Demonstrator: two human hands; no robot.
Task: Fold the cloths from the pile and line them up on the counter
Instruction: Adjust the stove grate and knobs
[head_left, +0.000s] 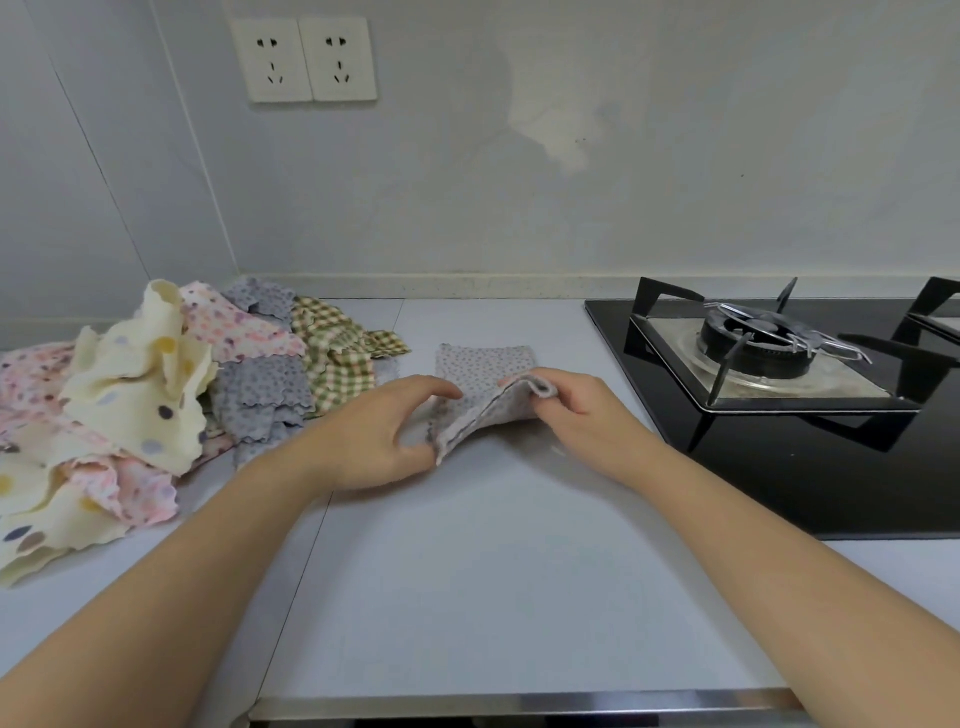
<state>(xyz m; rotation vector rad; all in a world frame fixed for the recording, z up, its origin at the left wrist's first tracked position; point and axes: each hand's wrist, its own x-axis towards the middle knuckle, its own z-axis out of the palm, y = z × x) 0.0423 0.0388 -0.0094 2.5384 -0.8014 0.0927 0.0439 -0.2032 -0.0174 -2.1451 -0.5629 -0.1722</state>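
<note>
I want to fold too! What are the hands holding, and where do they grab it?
Both hands hold the small dotted cloth: the right hand pinches its lifted right corner, the left hand grips its near left edge.

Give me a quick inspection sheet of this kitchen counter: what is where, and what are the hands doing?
Surface: pale grey counter, bare in front.
Job's things: small grey dotted cloth being folded at centre; unfolded pile of patterned cloths on the left.
Clutter: nothing seen.
Hands: left hand pinches the cloth's near edge; right hand lifts its folded edge.
Cables: nothing seen.
Surroundings: black glass gas hob on the right, close to the cloth; two white wall sockets above, nothing plugged in.
</note>
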